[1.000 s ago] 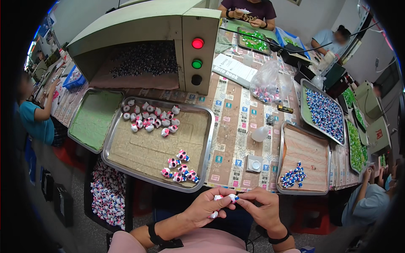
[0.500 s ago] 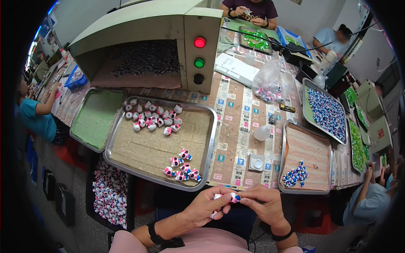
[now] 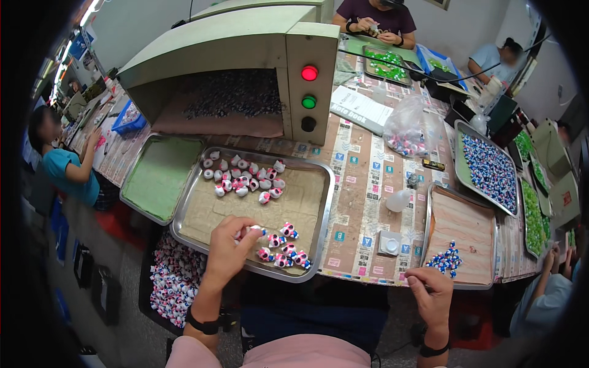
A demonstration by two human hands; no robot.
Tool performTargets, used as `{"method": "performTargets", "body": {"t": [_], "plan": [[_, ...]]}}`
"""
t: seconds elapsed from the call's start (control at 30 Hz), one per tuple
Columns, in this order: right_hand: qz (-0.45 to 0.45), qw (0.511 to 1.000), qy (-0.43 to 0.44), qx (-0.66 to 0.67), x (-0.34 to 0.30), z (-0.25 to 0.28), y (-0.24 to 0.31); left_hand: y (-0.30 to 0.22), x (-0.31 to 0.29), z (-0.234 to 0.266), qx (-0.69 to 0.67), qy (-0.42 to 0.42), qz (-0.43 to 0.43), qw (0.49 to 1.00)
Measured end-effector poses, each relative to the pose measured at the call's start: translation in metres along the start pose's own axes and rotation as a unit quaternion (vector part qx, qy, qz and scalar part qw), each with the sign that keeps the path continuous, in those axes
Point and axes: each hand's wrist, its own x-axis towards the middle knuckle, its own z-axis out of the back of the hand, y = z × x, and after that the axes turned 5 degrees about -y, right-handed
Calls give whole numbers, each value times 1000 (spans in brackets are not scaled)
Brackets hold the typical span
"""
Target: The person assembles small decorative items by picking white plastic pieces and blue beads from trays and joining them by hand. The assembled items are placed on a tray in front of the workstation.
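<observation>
Toy figures [image 3: 288, 230] are what the hands are busy with. A long tabletop [image 3: 350, 214] holds up a big metal tray [image 3: 327, 184], and on its right is a smaller tray [image 3: 463, 224]. The left hand [image 3: 228, 250] is over the big tray, fingers clamped on one toy figure [image 3: 256, 229]. The right hand [image 3: 432, 291] is at the smaller tray's near left corner, fingers curled with tips close; I cannot tell if they pinch anything. Six more figures sit at the big tray's near right corner. They look light, hard and smooth, so they may slip, and small bits might snap; the round sides seem best for a gentle pinch. Tiny blue and white pieces [image 3: 445, 260] lie in the smaller tray.
</observation>
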Motion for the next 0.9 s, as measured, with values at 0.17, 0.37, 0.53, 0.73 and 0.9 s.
{"method": "performTargets", "body": {"t": [0.17, 0.37, 0.53, 0.73, 0.9], "plan": [[-22, 995, -81, -50, 2, 28, -17, 21, 10, 9, 59, 108, -25, 992], [-53, 972, -181, -144, 16, 66, -43, 20, 14, 11, 35, 40, -84, 995], [-20, 969, -124, -213, 20, 74, -80, -25, -3, 6, -359, 238, 168, 886], [-2, 966, 3, -259, 33, 62, -89, -47, -34, -37, -615, 350, 225, 670], [-106, 988, -43, -102, 38, 59, -78, -69, -56, -62, -624, 363, 356, 594]]}}
